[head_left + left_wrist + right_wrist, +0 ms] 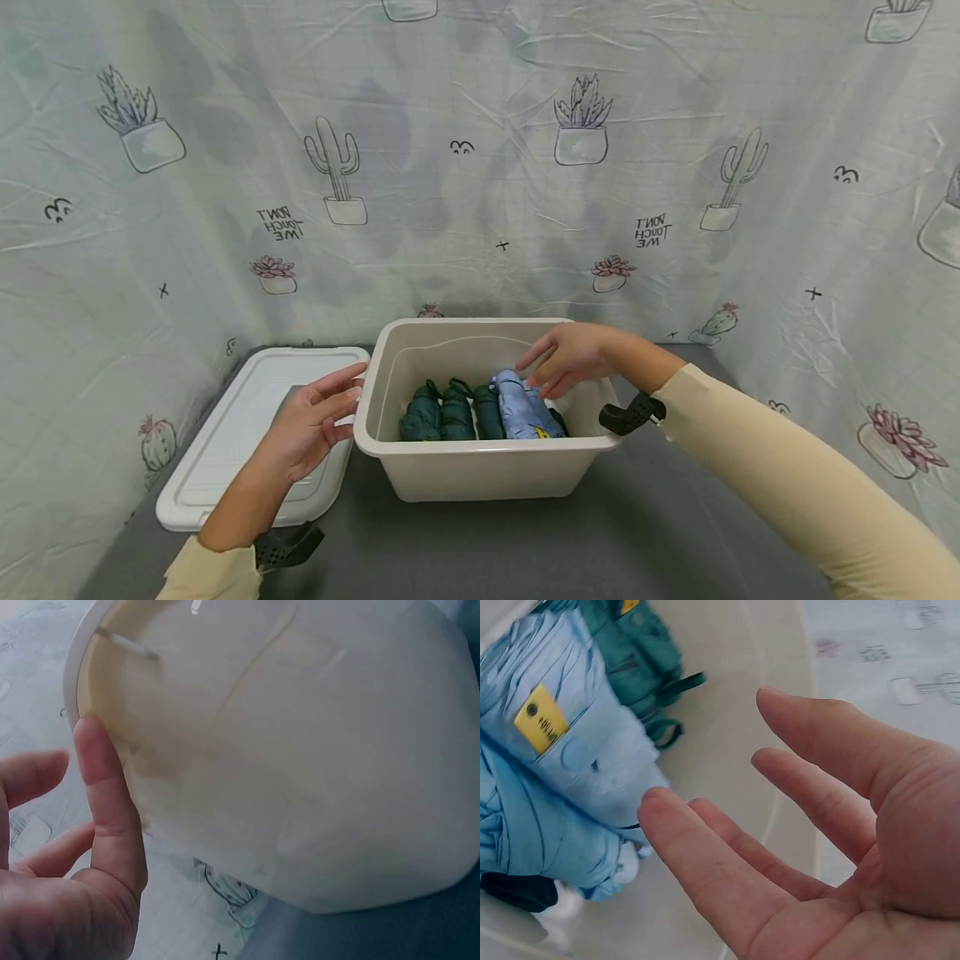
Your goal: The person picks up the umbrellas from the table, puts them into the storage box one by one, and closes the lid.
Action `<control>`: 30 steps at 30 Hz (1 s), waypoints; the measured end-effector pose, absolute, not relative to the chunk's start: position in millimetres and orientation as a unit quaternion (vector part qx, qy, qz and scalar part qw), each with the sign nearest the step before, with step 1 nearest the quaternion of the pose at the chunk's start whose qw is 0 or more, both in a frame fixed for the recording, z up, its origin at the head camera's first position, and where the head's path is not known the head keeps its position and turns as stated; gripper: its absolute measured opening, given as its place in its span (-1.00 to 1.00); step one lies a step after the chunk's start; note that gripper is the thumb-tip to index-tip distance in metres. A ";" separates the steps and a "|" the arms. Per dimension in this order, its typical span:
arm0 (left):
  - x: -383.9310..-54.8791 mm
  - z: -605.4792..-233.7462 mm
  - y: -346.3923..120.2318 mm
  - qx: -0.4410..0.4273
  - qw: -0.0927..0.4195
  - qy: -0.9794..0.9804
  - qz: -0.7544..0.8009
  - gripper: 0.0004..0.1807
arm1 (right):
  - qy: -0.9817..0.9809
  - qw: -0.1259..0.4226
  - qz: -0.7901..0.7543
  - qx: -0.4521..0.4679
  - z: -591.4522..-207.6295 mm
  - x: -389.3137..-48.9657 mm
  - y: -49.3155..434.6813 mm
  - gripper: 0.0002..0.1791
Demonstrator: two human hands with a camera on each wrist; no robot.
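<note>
A beige plastic storage bin [487, 473] holds several folded umbrellas. Three dark green umbrellas [456, 414] lie side by side at its left and middle. To their right lie a light blue umbrella [517, 408] with a yellow tag [541, 720] and another blue umbrella [547, 825] beside it. My right hand [573, 354] is over the bin's right part, fingers spread and holding nothing, one fingertip close to the tagged blue umbrella. At the bin's left rim, my left hand [315, 421] has its fingers loosely extended; a fingertip appears to touch the rim.
A white lid [247, 425] lies flat on the dark grey table [480, 550], left of the bin and partly behind my left hand. Behind everything hangs a pale curtain [480, 200] printed with cacti. Something dark and something white [566, 904] show beside the blue umbrellas.
</note>
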State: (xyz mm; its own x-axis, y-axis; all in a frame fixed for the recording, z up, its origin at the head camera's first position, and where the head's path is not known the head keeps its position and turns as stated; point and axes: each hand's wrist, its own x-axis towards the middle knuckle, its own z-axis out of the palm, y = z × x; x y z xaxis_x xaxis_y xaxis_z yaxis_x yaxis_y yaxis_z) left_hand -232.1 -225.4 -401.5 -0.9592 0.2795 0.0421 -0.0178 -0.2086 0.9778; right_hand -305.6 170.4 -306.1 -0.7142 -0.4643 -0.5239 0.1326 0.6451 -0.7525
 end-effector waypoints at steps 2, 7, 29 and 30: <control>-231.8 -403.9 -228.8 0.102 0.095 0.611 0.779 -0.50 | 0.824 0.360 -0.423 -0.112 -303.3 -301.9 174.0 -0.50; -232.7 -409.1 -234.6 0.100 0.090 0.612 0.779 -0.61 | 0.811 0.350 -0.450 -0.132 -301.0 -293.5 182.5 -0.50; -247.8 -437.7 -274.3 0.037 0.031 0.749 0.661 -0.29 | 0.810 0.172 -0.524 -0.197 -317.3 -247.1 208.2 -0.48; -249.7 -439.7 -277.3 0.035 0.030 0.750 0.660 -0.29 | 0.811 0.161 -0.526 -0.197 -318.3 -245.0 209.5 -0.49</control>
State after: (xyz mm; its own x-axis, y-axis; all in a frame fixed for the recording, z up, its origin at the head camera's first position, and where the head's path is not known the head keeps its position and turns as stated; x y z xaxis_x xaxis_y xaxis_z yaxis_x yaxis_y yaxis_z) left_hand -249.7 -277.3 -439.7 -0.9957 0.0922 0.0008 0.0125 0.1261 0.9919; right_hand -245.0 209.5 -318.3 -0.8703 -0.4895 -0.0547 -0.1496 0.3685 -0.9175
